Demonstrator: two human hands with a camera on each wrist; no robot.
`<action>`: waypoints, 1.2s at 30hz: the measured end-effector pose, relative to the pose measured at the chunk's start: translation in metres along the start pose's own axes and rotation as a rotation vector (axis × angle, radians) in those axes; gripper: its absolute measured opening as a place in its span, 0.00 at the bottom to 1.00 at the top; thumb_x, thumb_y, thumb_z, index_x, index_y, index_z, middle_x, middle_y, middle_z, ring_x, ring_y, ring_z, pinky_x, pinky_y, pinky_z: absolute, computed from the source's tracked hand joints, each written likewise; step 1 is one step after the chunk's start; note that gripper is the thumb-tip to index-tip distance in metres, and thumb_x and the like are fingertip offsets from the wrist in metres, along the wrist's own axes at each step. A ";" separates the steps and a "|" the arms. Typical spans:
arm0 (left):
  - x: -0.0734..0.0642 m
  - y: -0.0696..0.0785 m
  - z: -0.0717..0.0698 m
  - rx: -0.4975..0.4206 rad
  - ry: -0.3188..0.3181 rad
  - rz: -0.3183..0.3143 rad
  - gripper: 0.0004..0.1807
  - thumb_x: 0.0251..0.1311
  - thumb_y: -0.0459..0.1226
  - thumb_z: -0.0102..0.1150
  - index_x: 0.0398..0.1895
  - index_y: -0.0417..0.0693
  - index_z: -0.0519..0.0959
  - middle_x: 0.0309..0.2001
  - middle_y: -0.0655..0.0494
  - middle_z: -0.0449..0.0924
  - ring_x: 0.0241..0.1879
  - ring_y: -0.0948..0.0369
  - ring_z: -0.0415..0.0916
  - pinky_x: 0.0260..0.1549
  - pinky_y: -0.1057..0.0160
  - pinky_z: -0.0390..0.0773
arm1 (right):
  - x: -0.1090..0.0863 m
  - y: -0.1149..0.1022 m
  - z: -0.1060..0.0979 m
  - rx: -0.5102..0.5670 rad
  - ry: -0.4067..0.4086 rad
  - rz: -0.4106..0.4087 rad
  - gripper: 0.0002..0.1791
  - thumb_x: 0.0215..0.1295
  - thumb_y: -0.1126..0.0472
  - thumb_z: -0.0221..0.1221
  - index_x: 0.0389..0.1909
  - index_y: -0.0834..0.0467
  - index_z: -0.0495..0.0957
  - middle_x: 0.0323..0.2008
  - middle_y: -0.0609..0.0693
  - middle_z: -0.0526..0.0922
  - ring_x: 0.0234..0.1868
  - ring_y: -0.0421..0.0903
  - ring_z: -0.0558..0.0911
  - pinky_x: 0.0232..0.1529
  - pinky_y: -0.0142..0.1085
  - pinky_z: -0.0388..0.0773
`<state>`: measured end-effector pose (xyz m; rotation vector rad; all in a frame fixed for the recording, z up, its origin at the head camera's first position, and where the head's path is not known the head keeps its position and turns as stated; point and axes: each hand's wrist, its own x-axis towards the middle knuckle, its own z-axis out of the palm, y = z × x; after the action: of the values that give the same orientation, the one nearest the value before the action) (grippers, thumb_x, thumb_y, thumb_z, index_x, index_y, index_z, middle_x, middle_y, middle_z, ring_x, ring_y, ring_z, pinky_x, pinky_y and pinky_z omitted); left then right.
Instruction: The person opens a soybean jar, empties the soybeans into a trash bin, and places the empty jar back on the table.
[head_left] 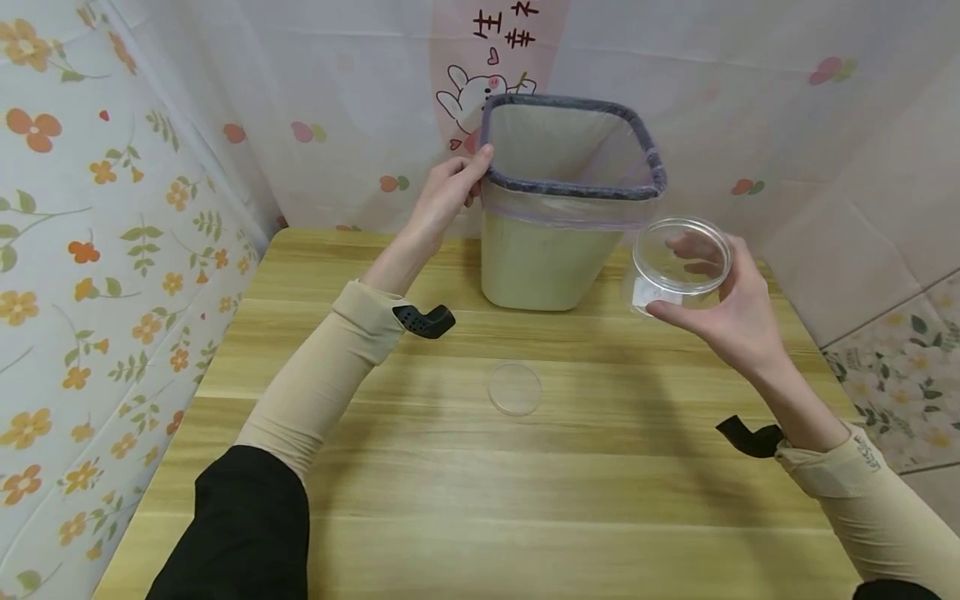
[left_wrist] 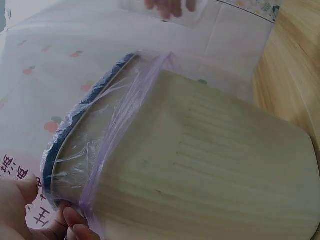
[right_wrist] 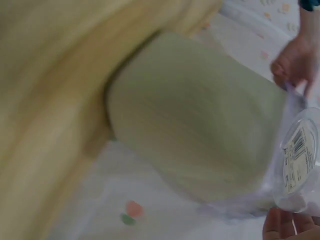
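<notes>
A pale green trash can (head_left: pixel 543 258) with a dark rim and a thin clear-purple bag lining it stands toward the back of the table. My left hand (head_left: pixel 450 187) pinches the can's left rim, thumb on top and fingers under the bag's edge. In my right hand (head_left: pixel 738 312) is a clear plastic jar (head_left: pixel 678 267), gripped by its side just right of the can; its round mouth faces up. A white barcode label (right_wrist: pixel 299 159) on the jar shows in the right wrist view. A clear round lid (head_left: pixel 515 389) lies flat on the table in front of the can.
The wooden table (head_left: pixel 480 492) ends at the back near a white printed curtain (head_left: pixel 360 100). A flower-patterned cloth (head_left: pixel 97 250) hangs along the left side. Tiles (head_left: pixel 900 350) border the right edge.
</notes>
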<state>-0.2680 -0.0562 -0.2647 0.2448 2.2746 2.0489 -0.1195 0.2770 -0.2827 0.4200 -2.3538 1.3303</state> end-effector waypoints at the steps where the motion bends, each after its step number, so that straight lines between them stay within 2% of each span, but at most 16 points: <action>1: 0.000 0.000 0.000 0.003 -0.001 -0.002 0.22 0.74 0.58 0.52 0.31 0.51 0.72 0.30 0.58 0.70 0.34 0.60 0.65 0.40 0.67 0.64 | -0.004 0.005 0.002 0.009 -0.009 -0.001 0.52 0.38 0.83 0.75 0.69 0.59 0.68 0.60 0.44 0.81 0.60 0.41 0.77 0.60 0.25 0.70; 6: -0.004 0.001 -0.001 -0.015 0.004 -0.022 0.23 0.78 0.57 0.44 0.31 0.51 0.72 0.29 0.59 0.69 0.31 0.64 0.65 0.36 0.69 0.65 | -0.021 0.029 0.014 0.052 -0.077 0.011 0.52 0.37 0.84 0.75 0.69 0.62 0.68 0.61 0.43 0.81 0.60 0.42 0.77 0.60 0.25 0.70; 10: -0.009 -0.002 0.001 -0.057 -0.009 -0.030 0.23 0.80 0.47 0.32 0.30 0.48 0.73 0.24 0.60 0.70 0.26 0.64 0.64 0.29 0.70 0.61 | -0.034 0.046 0.024 0.069 -0.142 0.016 0.52 0.37 0.83 0.76 0.69 0.64 0.67 0.63 0.46 0.81 0.61 0.39 0.77 0.61 0.26 0.71; 12: -0.012 -0.004 0.002 -0.062 -0.014 -0.034 0.22 0.77 0.43 0.30 0.31 0.46 0.73 0.22 0.61 0.70 0.24 0.63 0.63 0.27 0.69 0.60 | -0.041 0.054 0.030 0.077 -0.170 0.029 0.53 0.38 0.82 0.77 0.69 0.63 0.66 0.64 0.47 0.80 0.62 0.36 0.77 0.62 0.26 0.71; 15: -0.017 -0.008 0.002 -0.031 -0.015 -0.033 0.19 0.73 0.40 0.32 0.33 0.44 0.74 0.22 0.61 0.70 0.24 0.63 0.64 0.28 0.69 0.62 | -0.049 0.064 0.040 0.077 -0.211 0.067 0.53 0.40 0.78 0.78 0.71 0.60 0.65 0.65 0.49 0.79 0.63 0.35 0.77 0.63 0.25 0.71; 17: -0.021 -0.010 0.003 0.004 -0.017 -0.023 0.18 0.72 0.39 0.34 0.34 0.43 0.75 0.23 0.59 0.71 0.25 0.62 0.66 0.30 0.68 0.65 | -0.055 0.070 0.046 0.071 -0.242 0.107 0.53 0.41 0.75 0.79 0.71 0.58 0.65 0.66 0.50 0.79 0.64 0.38 0.76 0.63 0.25 0.70; 23: -0.035 -0.017 0.004 0.090 -0.055 0.059 0.17 0.74 0.37 0.36 0.39 0.38 0.76 0.30 0.52 0.74 0.33 0.58 0.71 0.38 0.66 0.74 | -0.065 0.080 0.058 -0.007 -0.344 0.228 0.53 0.42 0.65 0.82 0.71 0.57 0.65 0.66 0.63 0.77 0.64 0.54 0.78 0.62 0.23 0.71; 26: -0.041 -0.018 0.004 0.145 -0.085 0.078 0.18 0.76 0.37 0.36 0.43 0.36 0.76 0.32 0.51 0.75 0.36 0.57 0.72 0.43 0.65 0.74 | -0.067 0.084 0.062 -0.048 -0.392 0.270 0.53 0.42 0.62 0.83 0.70 0.58 0.64 0.65 0.63 0.78 0.64 0.61 0.79 0.64 0.35 0.74; 30: -0.049 -0.021 0.004 0.218 -0.136 0.096 0.19 0.78 0.41 0.37 0.48 0.37 0.77 0.36 0.49 0.78 0.42 0.54 0.74 0.49 0.62 0.74 | -0.069 0.090 0.067 -0.074 -0.438 0.284 0.54 0.42 0.58 0.83 0.70 0.60 0.65 0.64 0.62 0.79 0.64 0.62 0.79 0.65 0.55 0.73; 36: -0.063 -0.031 0.004 0.279 -0.254 0.154 0.19 0.81 0.44 0.39 0.55 0.39 0.76 0.46 0.45 0.82 0.51 0.51 0.79 0.57 0.56 0.77 | -0.073 0.099 0.072 -0.088 -0.463 0.266 0.56 0.38 0.59 0.84 0.70 0.63 0.66 0.64 0.62 0.79 0.63 0.63 0.79 0.64 0.61 0.73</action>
<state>-0.2075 -0.0657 -0.2991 0.6741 2.4328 1.6380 -0.1133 0.2690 -0.4247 0.4379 -2.9260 1.3484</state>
